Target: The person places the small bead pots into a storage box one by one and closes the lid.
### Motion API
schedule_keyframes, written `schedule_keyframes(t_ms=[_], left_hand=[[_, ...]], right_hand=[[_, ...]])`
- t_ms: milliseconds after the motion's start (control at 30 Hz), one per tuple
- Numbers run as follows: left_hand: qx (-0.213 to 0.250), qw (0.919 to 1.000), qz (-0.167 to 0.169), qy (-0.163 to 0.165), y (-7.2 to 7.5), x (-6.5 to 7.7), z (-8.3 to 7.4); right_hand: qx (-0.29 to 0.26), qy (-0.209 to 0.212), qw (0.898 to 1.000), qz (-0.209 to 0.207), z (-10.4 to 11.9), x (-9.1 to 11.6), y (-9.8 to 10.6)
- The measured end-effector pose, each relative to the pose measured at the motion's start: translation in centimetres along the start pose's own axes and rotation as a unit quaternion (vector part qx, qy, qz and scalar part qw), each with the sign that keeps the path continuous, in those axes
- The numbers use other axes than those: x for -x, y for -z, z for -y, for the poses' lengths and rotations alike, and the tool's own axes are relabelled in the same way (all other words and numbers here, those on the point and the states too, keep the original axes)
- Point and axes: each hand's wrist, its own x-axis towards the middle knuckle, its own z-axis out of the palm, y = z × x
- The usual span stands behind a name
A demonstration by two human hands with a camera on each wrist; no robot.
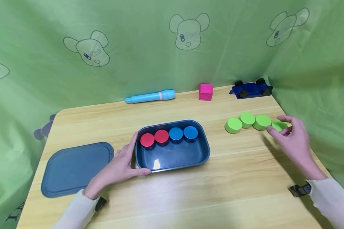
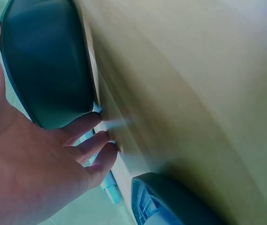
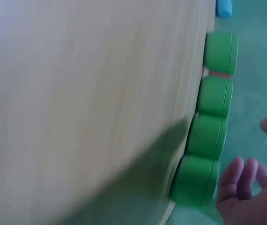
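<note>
A dark blue-grey box (image 1: pixel 172 159) stands on the table, with two red cylinders (image 1: pixel 154 137) and two blue cylinders (image 1: pixel 183 134) in a row along its far wall. My left hand (image 1: pixel 121 165) spans the left end of the box, thumb at the near edge and index finger at the far corner. In the left wrist view, the outer side of the box (image 2: pixel 49 61) is within that hand's span. Over at the right, several green cylinders (image 1: pixel 247 120) stand in a line. My right hand (image 1: pixel 295 140) hovers at the rightmost green cylinder (image 3: pixel 194 182), thumb and fingers apart.
A flat dark lid (image 1: pixel 77 168) lies left of the box. Along the back edge are a light blue microphone-shaped toy (image 1: pixel 150 96), a pink cube (image 1: pixel 205 92) and a dark blue toy car (image 1: pixel 252 89) on its side. A green curtain (image 1: pixel 149 57) hangs behind and around the table.
</note>
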Motion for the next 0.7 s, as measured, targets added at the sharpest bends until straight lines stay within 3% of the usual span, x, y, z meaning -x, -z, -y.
schedule_keyframes(t_ms=[367,700], left_hand=[[-0.002,1.0,0.005,0.005,0.1,0.1,0.1],[-0.007,1.0,0.001,-0.003,0.0,-0.1,0.1]], right_hand=[[-0.027,-0.081,0.993,0.086,-2.8,-0.8,1.0],[-0.1,-0.14,0.981,0.094,-3.8,-1.4,1.1]])
